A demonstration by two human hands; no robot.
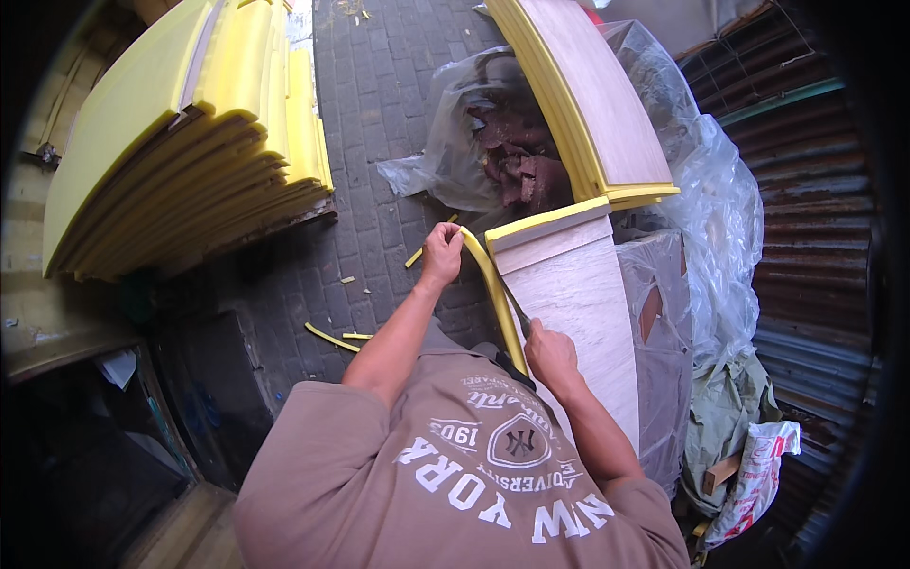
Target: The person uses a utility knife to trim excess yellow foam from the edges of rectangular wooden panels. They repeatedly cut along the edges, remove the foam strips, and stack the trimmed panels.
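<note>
My left hand (442, 254) pinches the far end of a yellow foam strip (492, 284), which bends down along the left edge of a pale plywood panel (569, 306). My right hand (552, 353) grips a knife (515, 302) whose dark, narrow blade lies at that same edge, between strip and panel. Yellow foam (551, 222) and a grey-brown band show at the panel's far end. The near end of the strip passes out of sight by my shirt. The knife's handle is hidden in my fist.
Stacked yellow foam-and-board panels (178, 135) stand at the left. More foam-edged plywood panels (597, 92) lie beyond the work. A clear plastic bag (455, 107) with dark red scraps sits on the brick paving (377, 128). Foam offcuts (330, 338) litter the ground. Corrugated metal (810, 235) borders the right.
</note>
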